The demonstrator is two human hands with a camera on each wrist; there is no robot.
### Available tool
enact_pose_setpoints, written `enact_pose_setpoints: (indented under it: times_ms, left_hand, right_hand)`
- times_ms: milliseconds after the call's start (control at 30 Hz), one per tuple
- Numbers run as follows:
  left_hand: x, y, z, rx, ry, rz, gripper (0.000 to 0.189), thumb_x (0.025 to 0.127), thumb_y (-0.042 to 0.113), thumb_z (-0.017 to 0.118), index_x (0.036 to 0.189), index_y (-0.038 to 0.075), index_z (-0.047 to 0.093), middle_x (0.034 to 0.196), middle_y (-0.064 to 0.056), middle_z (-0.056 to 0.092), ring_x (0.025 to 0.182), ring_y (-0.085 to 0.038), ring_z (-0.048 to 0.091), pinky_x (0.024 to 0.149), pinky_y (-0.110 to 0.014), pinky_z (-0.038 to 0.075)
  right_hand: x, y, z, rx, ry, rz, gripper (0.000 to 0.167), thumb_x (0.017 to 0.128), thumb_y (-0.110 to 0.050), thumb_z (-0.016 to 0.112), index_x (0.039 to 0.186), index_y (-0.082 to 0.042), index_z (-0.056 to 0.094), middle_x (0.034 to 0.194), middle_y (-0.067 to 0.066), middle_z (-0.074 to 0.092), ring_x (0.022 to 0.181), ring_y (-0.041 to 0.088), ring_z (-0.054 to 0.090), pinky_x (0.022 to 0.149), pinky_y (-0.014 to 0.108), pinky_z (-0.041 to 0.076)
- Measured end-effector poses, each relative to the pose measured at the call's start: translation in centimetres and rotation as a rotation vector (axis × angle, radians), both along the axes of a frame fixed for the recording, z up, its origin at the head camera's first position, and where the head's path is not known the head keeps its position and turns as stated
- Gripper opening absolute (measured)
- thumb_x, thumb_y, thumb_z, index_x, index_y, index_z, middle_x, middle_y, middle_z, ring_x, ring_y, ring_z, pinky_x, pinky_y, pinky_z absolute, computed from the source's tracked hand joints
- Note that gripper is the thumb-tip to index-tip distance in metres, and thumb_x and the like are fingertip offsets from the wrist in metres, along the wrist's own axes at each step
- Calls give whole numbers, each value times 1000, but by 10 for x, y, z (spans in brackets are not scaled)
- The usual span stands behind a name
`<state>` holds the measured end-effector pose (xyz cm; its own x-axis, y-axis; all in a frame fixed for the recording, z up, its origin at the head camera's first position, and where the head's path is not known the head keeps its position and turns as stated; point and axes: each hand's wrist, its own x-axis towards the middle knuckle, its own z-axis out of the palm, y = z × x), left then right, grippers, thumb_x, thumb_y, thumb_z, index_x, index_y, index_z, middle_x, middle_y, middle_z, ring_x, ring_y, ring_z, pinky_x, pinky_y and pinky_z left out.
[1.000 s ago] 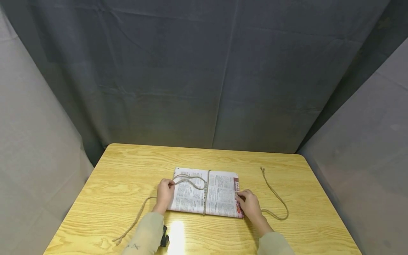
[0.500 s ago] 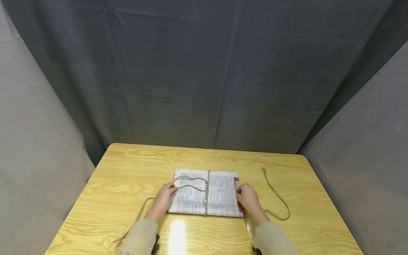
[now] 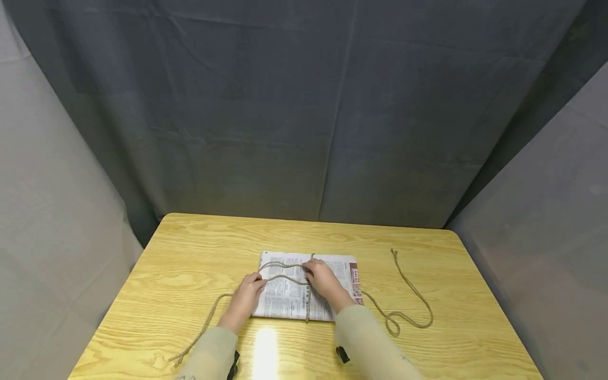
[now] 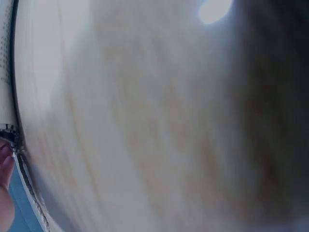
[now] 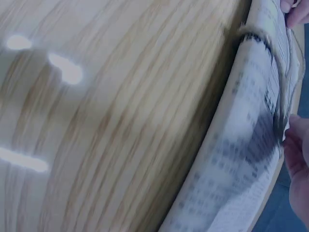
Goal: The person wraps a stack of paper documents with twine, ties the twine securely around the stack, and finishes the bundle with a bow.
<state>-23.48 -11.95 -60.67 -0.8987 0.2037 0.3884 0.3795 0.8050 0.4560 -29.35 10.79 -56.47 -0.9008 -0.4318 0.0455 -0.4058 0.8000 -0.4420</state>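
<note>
"How did the fingers stand?"

"On the right hand (image 3: pixel 324 278), thumb and fingertips met in a pinch on the rope (image 3: pixel 281 276), hardly any gap between them, near where it crossed the middle of the newspaper (image 3: pixel 287 301)."

"And the left hand (image 3: pixel 246 296)?"

"Its fingertips lay close together at the newspaper's left edge, touching the rope. Whether they gripped it or just pressed, I couldn't tell; the left wrist view caught mostly tabletop."

"The rest of the rope?"

"Two strands ran between the hands, and a band crossed the newspaper front to back. A tail lay out on either side, the right one with a small loop."

"And the newspaper?"

"Flat on the wooden table (image 3: pixel 190 264), a dark curtain (image 3: pixel 285 132) beyond."
</note>
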Motion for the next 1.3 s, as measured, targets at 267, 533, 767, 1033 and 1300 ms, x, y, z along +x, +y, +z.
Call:
enact_pose_setpoints:
  times_ms: [267,533,767,1033,1300]
  left_hand:
    - [1,1,-1,-14,-9,10,21,84,-1,62,104,-1,67,96,-5,54,91,-19,53,75,-29,51]
    - [1,2,-1,-30,-2,24,20,84,0,62,103,-1,67,95,-3,53,91,-18,52,75,-29,51]
    - [3,2,1,-35,-9,26,18,85,1,61,102,-1,67,96,-4,54,92,-19,52,78,-30,51]
    - [3,1,0,-66,9,44,18,83,2,63,100,1,69,93,-2,54,88,-16,51,73,-27,51]
    - [4,3,3,-66,-6,30,19,85,2,62,103,1,68,95,-2,54,89,-16,51,74,-27,51]
  right_hand:
    - [0,-13,-8,62,89,-96,9,83,-6,66,91,-1,67,87,8,62,88,24,58,78,32,51]
    - [8,-17,-4,1,57,-176,4,80,1,60,82,0,56,78,7,52,71,19,54,62,26,50]
    - [9,-5,1,-245,194,-325,13,77,4,58,90,1,58,79,6,54,65,12,51,52,19,46]
    - [8,18,16,-611,171,-625,10,79,2,58,86,4,65,74,12,60,60,15,57,48,21,47]
    - [9,37,22,-864,212,-774,12,80,4,56,88,7,64,72,17,62,56,20,61,45,14,46]
